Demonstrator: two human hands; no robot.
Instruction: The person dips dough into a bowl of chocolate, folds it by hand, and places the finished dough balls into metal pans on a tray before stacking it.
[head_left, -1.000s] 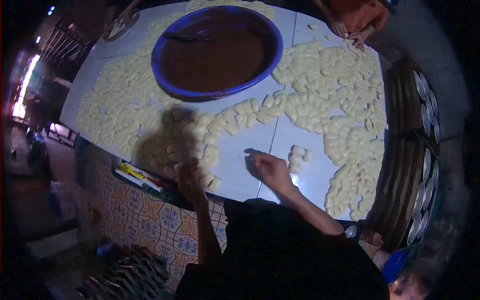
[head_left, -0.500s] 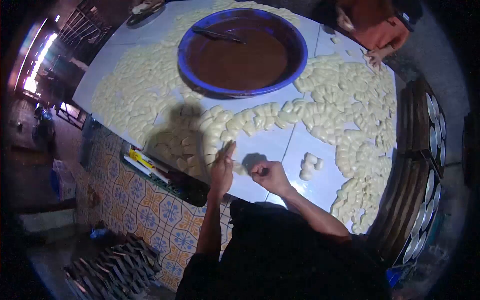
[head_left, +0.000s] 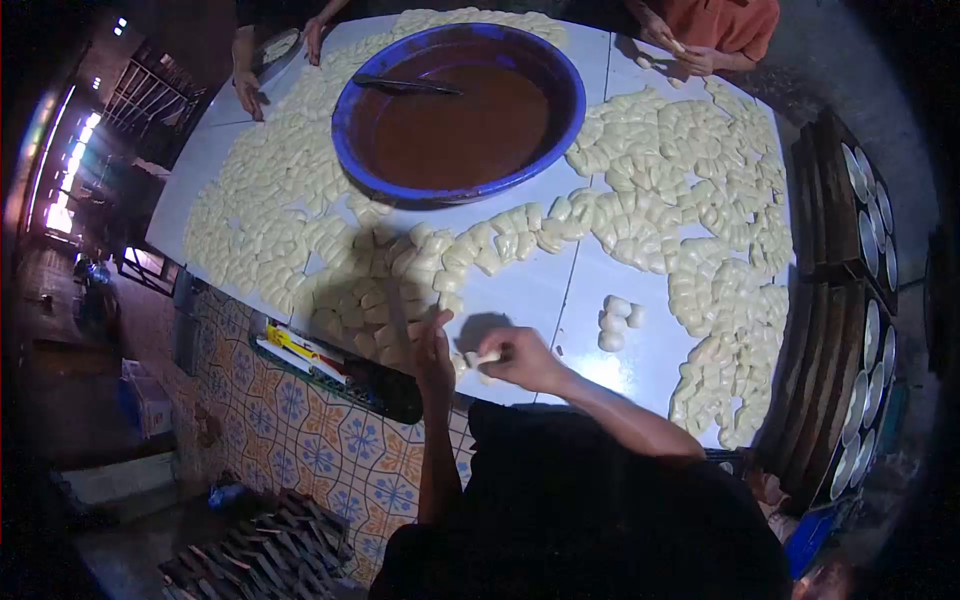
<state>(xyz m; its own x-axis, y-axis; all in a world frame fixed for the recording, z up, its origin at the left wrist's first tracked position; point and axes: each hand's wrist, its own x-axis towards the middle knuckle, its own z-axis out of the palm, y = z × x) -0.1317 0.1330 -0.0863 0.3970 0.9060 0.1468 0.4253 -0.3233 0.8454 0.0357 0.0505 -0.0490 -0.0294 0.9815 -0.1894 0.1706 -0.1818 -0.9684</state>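
Observation:
In the head view, my right hand [head_left: 524, 362] pinches a small pale piece of dough [head_left: 488, 357] just above the white table's near edge. Beside it on the left, my left hand [head_left: 434, 352] is held on edge with its fingers stretched, palm turned toward the right hand. Another bit of dough [head_left: 461, 367] lies between the two hands, partly hidden. A curved row of shaped dough pieces [head_left: 512, 236] runs beyond my hands. To the right sits a small cluster of smooth dough balls [head_left: 614, 324].
A blue basin [head_left: 350, 165] of brown liquid, with a dark utensil [head_left: 405, 85] in it, stands mid-table. Shaped dough covers much of the tiled table [head_left: 510, 290]. Co-workers' hands [head_left: 247, 85] show at far left and a person in orange [head_left: 735, 30] at far right. Tray stacks [head_left: 840, 390] stand right.
My right hand has lowered slightly toward my left hand, and a dough piece now shows in its fingers. A co-worker's hands have appeared at the far left; the view has shifted slightly.

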